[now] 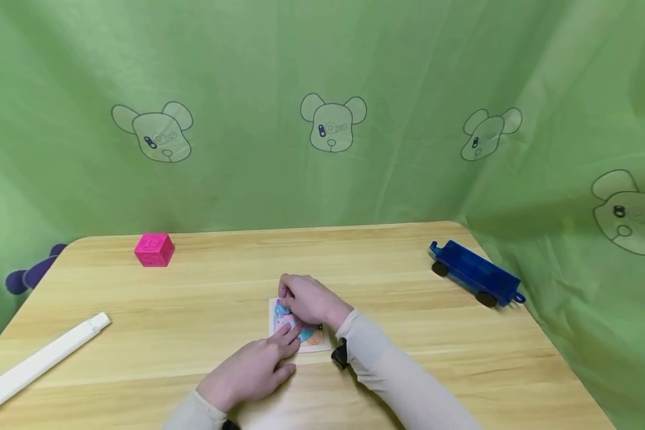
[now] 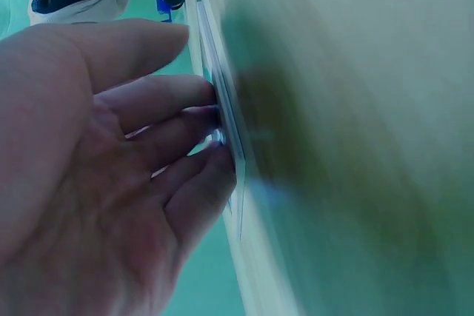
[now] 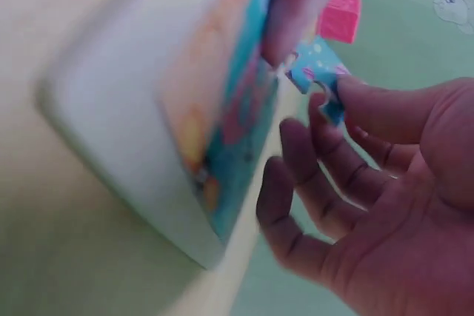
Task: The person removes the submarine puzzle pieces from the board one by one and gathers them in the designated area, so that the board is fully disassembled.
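A small jigsaw puzzle with a white border (image 1: 322, 346) and a colourful picture lies flat on the wooden table. My left hand (image 1: 252, 367) rests its fingertips on the puzzle's near left part, fingers loosely extended and thumb apart from them. Over the puzzle's far side, my right hand (image 1: 314, 301) pinches a blue puzzle piece between thumb and index finger. In the right wrist view this puzzle piece (image 3: 331, 105) shows a curved notch, and its other fingers are loosely bent. Part of the puzzle picture is hidden under both hands.
At the back left of the table sits a pink cube (image 1: 154, 249). A blue toy wagon (image 1: 475, 273) with dark wheels stands on the right side. A long white bar (image 1: 43, 364) lies at the left. Green curtain (image 1: 258, 179) hangs behind the table.
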A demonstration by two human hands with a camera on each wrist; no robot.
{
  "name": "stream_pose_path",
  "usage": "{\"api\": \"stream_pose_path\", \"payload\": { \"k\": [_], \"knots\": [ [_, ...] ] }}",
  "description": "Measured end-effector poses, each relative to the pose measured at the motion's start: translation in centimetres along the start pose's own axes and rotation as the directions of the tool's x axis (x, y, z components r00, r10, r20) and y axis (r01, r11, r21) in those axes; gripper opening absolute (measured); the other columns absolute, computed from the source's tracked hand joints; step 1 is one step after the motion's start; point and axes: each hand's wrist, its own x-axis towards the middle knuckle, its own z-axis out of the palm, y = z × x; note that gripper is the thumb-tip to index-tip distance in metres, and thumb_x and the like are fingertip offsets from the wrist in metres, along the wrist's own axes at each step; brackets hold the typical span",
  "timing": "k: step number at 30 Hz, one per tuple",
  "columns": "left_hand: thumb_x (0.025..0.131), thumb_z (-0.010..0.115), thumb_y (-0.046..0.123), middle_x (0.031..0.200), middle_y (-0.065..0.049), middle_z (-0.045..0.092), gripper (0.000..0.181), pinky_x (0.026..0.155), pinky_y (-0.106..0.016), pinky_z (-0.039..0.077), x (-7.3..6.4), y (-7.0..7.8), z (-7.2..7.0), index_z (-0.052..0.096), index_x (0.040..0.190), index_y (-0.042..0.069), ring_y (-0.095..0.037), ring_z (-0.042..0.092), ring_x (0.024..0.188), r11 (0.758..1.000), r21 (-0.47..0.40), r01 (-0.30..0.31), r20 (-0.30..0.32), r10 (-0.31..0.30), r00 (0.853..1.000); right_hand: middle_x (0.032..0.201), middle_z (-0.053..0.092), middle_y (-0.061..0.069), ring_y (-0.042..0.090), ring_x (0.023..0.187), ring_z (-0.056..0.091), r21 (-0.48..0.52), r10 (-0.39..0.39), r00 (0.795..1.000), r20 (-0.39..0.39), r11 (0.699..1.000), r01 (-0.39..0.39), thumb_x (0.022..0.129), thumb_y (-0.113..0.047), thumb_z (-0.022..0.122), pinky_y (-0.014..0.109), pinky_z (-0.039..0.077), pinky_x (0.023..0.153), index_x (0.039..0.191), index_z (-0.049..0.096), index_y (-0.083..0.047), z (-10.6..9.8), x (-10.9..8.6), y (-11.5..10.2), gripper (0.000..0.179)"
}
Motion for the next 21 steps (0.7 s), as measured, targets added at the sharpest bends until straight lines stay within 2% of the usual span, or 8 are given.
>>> {"api": "stream_pose_path", "payload": {
  "k": [5,11,16,21],
  "knots": [
    [0.098,0.059,0.018,0.152,-0.015,0.038,0.046,0.11,-0.048,0.033,0.0,0.0,-0.1,0.052,0.138,-0.004,-0.032,0.032,0.14,1.0,-0.018,0.006,0.006,-0.005,1.0,0.08,0.059,-0.004,0.011,0.071,0.056,0.058,-0.034,0.998,-0.059,0.998,0.038,0.097,-0.009,0.061,0.026,0.051,0.067,0.094,0.062,-0.013,-2.1,0.1,1.0,0.005],
    [0.098,0.058,0.019,0.153,-0.012,0.037,0.046,0.111,-0.048,0.031,0.0,-0.1,-0.3,0.052,0.139,-0.002,-0.031,0.031,0.141,0.999,-0.022,0.023,0.02,-0.023,1.0,0.084,0.063,0.0,0.015,0.079,0.059,0.136,-0.019,0.991,-0.135,0.99,0.037,0.093,0.003,0.06,0.029,0.053,0.073,0.093,0.066,-0.008,-5.8,-0.5,4.4,0.012],
    [0.098,0.058,0.019,0.153,-0.013,0.036,0.047,0.111,-0.05,0.031,-0.1,-0.1,-0.2,0.051,0.139,-0.003,-0.032,0.03,0.142,0.999,-0.025,0.027,0.017,-0.027,0.999,0.083,0.062,0.007,0.021,0.077,0.061,0.194,0.049,0.992,-0.112,0.981,-0.027,0.092,0.008,0.058,0.036,0.056,0.072,0.093,0.066,0.0,-7.7,-0.3,7.2,0.011],
    [0.098,0.058,0.018,0.154,-0.012,0.035,0.047,0.111,-0.049,0.03,-0.1,-0.1,-0.1,0.051,0.139,-0.003,-0.031,0.029,0.142,0.999,-0.035,0.026,0.019,-0.025,0.999,0.081,0.061,0.007,0.02,0.075,0.057,0.13,0.102,0.992,-0.074,0.987,-0.092,0.09,0.008,0.059,0.032,0.052,0.07,0.091,0.066,0.002,-8.0,0.2,9.1,0.01]
  ]
}}
